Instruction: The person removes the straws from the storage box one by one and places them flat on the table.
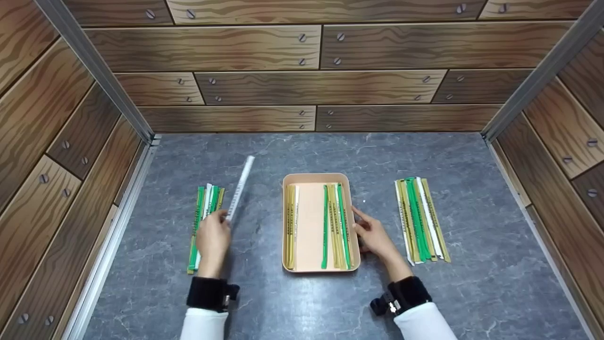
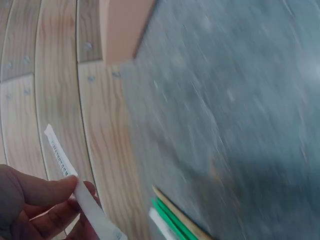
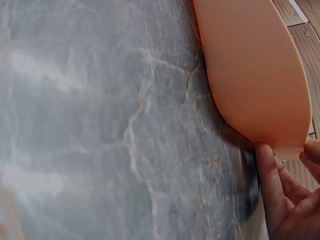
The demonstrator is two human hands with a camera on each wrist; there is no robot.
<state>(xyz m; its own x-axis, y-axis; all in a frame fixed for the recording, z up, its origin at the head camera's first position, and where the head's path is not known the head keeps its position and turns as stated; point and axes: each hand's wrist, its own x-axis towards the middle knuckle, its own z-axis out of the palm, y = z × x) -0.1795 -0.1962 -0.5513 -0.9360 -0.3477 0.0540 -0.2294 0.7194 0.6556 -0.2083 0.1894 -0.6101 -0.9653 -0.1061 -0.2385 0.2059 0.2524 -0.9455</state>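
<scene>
My left hand (image 1: 213,237) pinches a long white stick packet (image 1: 241,185) with printed lettering, its free end slanting up and away. In the left wrist view, the thumb and fingers hold the packet (image 2: 62,160) around its middle. Under and beside that hand lies the left bunch of green, white and gold stick packets (image 1: 196,226), partly hidden. My right hand (image 1: 375,236) touches the right side of a peach tray (image 1: 311,177). In the right wrist view, extended fingers (image 3: 270,175) meet the outside of the tray (image 3: 255,75) at its end.
Inside the tray, gold and white packets (image 1: 291,226) lie along the left wall, green and gold ones (image 1: 336,226) along the right. Another bunch of packets (image 1: 421,219) lies right of the tray. Wood-patterned walls (image 1: 321,87) enclose the grey marbled surface (image 1: 321,307).
</scene>
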